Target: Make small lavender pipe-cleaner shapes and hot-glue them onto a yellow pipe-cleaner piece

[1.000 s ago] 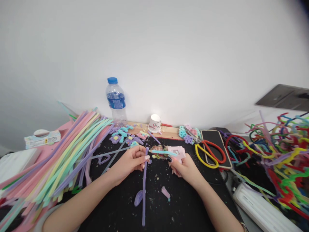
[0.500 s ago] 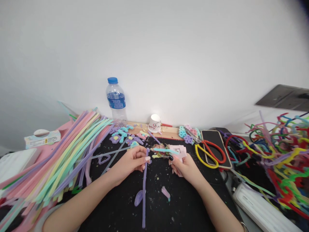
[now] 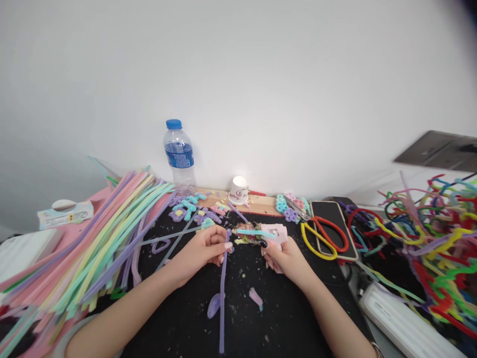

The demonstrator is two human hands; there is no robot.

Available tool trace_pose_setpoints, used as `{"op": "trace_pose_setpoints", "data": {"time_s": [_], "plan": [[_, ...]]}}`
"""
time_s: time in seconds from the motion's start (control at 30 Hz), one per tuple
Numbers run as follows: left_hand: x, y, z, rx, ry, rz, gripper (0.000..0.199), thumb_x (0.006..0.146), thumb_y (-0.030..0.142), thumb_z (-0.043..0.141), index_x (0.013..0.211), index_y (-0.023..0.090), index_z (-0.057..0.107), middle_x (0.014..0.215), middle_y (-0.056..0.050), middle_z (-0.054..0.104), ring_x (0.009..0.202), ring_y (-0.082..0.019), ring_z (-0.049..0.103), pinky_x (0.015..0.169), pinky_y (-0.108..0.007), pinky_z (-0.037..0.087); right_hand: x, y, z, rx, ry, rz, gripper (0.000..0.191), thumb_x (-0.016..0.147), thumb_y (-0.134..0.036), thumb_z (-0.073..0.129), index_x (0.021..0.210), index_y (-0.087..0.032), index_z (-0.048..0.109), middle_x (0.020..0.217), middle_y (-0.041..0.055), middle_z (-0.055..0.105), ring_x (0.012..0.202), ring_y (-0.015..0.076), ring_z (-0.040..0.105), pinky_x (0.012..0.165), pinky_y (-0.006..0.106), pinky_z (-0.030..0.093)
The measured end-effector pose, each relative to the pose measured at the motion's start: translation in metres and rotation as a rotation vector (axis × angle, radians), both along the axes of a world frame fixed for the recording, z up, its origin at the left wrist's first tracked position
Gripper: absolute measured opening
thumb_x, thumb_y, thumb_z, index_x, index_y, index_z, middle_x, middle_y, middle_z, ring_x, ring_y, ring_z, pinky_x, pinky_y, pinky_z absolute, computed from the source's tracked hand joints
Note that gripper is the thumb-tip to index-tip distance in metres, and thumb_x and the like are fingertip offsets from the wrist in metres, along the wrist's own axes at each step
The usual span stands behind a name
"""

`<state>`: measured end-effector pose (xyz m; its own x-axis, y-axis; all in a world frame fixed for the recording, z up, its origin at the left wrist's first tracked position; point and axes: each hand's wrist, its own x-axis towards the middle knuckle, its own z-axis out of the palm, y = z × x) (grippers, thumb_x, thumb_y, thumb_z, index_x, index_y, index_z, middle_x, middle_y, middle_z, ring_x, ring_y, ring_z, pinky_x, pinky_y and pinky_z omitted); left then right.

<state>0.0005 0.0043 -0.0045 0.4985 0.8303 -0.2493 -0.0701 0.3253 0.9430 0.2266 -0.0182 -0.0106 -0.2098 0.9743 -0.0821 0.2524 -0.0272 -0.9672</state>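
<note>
Drawn slightly away from the left hand over the past 1 second, the pink tool now leaves a wider gap between its aqua strip and the purple stem, whose lower end has slipped a little nearer the person. Seen from the head camera, the left hand pinches the stem near its top between thumb and fingers; the rest runs straight down below that hand, past a purple oval. The right hand is closed around the tool, the strip pointing toward the left hand. Below and between the 2 hands lies a pink scrap. Right of the right hand, scissors with 1 red and 1 yellow handle lie partly over a phone. Beyond both hands stand a cup and a bottle. A pastel bundle spreads left of the left hand.
</note>
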Motion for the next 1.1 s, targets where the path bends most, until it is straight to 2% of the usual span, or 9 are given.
{"op": "trace_pose_setpoints", "data": {"time_s": [0.27, 0.57, 0.77, 1.1], "plan": [[0.0003, -0.0007, 0.0034, -0.017, -0.025, 0.013, 0.023, 0.075, 0.029, 0.065, 0.085, 0.019, 0.048, 0.066, 0.005, 0.049, 0.054, -0.006, 0.046, 0.052, -0.019, 0.038, 0.0003, -0.0005, 0.0009, -0.013, 0.019, 0.009, 0.039, 0.082, -0.047, 0.048, 0.056, -0.018, 0.044, 0.041, -0.0062, 0.041, 0.033, 0.0058, 0.037, 0.036, 0.019, 0.031], [0.0001, -0.0003, 0.0009, -0.016, -0.036, 0.020, 0.022, 0.075, 0.029, 0.065, 0.085, 0.018, 0.049, 0.065, 0.006, 0.049, 0.053, -0.006, 0.046, 0.053, -0.018, 0.038, 0.0011, -0.0018, -0.0010, -0.009, -0.045, 0.000, 0.034, 0.083, -0.040, 0.048, 0.057, -0.017, 0.045, 0.041, -0.0059, 0.042, 0.033, 0.0055, 0.037, 0.035, 0.017, 0.029], [-0.0001, -0.0007, 0.0009, -0.020, -0.037, 0.033, 0.022, 0.075, 0.029, 0.065, 0.086, 0.018, 0.049, 0.066, 0.005, 0.051, 0.053, -0.006, 0.047, 0.053, -0.018, 0.039, 0.0018, -0.0015, -0.0004, -0.010, -0.062, 0.032, 0.038, 0.083, -0.040, 0.047, 0.053, -0.018, 0.043, 0.041, -0.0049, 0.043, 0.035, 0.0061, 0.038, 0.035, 0.018, 0.029], [0.0008, -0.0007, 0.0015, -0.031, -0.044, 0.050, 0.027, 0.072, 0.030, 0.068, 0.086, 0.019, 0.048, 0.069, 0.004, 0.054, 0.053, -0.007, 0.048, 0.053, -0.020, 0.039, 0.0008, -0.0032, -0.0002, -0.018, -0.101, -0.004, 0.036, 0.080, -0.041, 0.050, 0.054, -0.018, 0.045, 0.041, -0.0044, 0.044, 0.034, 0.0061, 0.038, 0.034, 0.018, 0.030]]}}
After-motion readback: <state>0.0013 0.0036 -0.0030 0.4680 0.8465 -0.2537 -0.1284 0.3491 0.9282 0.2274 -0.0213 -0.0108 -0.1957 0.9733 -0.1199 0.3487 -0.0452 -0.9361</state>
